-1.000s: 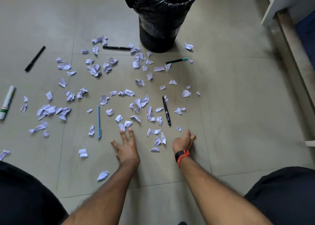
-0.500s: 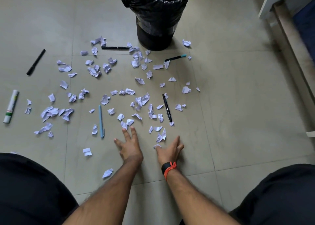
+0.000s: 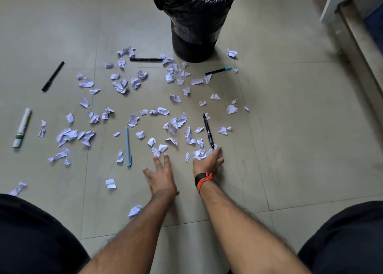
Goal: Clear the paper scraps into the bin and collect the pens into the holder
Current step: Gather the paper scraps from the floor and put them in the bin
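Paper scraps point(image 3: 200, 153) bunch under the right hand point(image 3: 208, 161), its fingers point(image 3: 216, 151) curled over the clump to rake it together on the floor. Just left, the left hand point(image 3: 160, 175) lies splayed and empty, apparently bracing. Beyond both stands the bin point(image 3: 194, 18).

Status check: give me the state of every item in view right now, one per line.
bin: upright, lined, open.
paper scraps: scattered on floor, uncollected.
right hand: cupped on a bunch of scraps.
left hand: open, flat on floor, empty.
black pen: lying beside right hand.
blue pen: lying on floor.
white marker: lying far left.
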